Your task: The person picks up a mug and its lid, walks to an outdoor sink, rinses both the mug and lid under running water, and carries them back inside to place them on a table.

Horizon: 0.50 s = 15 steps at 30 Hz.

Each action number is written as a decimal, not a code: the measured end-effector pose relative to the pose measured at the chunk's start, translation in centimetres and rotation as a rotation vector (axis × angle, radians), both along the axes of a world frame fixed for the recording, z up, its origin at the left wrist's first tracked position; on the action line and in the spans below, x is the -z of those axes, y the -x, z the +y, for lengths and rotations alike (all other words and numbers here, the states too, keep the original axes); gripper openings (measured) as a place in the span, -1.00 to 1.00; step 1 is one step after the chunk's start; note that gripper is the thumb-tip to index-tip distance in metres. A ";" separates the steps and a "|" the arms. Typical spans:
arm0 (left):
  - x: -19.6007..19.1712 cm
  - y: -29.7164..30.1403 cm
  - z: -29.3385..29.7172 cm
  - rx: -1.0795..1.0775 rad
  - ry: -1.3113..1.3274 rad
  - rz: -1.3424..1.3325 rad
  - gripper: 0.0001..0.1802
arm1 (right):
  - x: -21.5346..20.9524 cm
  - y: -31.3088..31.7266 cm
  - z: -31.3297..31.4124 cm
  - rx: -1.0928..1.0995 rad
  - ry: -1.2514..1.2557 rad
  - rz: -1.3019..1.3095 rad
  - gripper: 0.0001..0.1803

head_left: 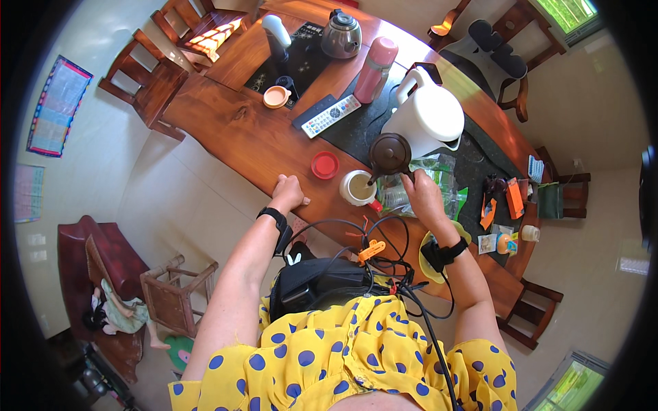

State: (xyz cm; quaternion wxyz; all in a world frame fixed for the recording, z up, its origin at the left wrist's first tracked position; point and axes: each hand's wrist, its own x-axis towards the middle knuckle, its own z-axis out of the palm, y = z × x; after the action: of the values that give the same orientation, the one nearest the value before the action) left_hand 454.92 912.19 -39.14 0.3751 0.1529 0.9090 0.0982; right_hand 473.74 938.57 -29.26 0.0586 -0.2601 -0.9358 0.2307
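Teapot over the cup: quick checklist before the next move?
1. Right hand on the brown teapot: ok, holding it by the handle.
2. Spout over the white cup: ok.
3. Teapot lid seated: ok.
4. Left hand bracing on the table edge, apart from the cup: ok.
5. Red lid clear of the cup: ok, lying beside it.
6. Cup fill level: cannot tell.

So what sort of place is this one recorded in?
Most likely a home living or dining room set up for tea. A long wooden table carries a kettle and a white jug, wooden chairs stand around it, and the right hand tilts a brown teapot over a cup.
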 end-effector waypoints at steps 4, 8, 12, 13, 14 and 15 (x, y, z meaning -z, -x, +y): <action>-0.2 0.0 0.0 0.001 0.002 0.018 -0.25 | 0.3 0.0 0.1 -0.007 -0.025 0.019 -0.65; 0.2 0.0 -0.1 0.016 0.004 0.031 -0.23 | 0.3 0.0 0.1 -0.007 -0.027 0.015 -0.65; 0.2 0.1 -0.1 0.017 0.003 0.020 -0.22 | 0.6 0.0 0.3 -0.012 -0.028 0.028 -0.64; 0.5 0.2 -0.2 0.024 0.001 0.022 -0.21 | 0.6 0.0 0.3 -0.015 -0.032 0.033 -0.64; 0.7 0.2 -0.2 0.031 0.000 0.024 -0.21 | 0.6 0.0 0.3 -0.015 -0.032 0.033 -0.64; 0.7 0.2 -0.2 0.032 0.000 0.024 -0.21 | 0.5 0.0 0.3 -0.015 -0.030 0.034 -0.64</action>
State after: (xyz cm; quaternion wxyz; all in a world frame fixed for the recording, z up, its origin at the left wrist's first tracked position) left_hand 454.68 911.98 -39.81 0.3657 0.1684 0.9109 0.0904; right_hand 473.74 938.84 -29.74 0.0766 -0.2481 -0.9400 0.2213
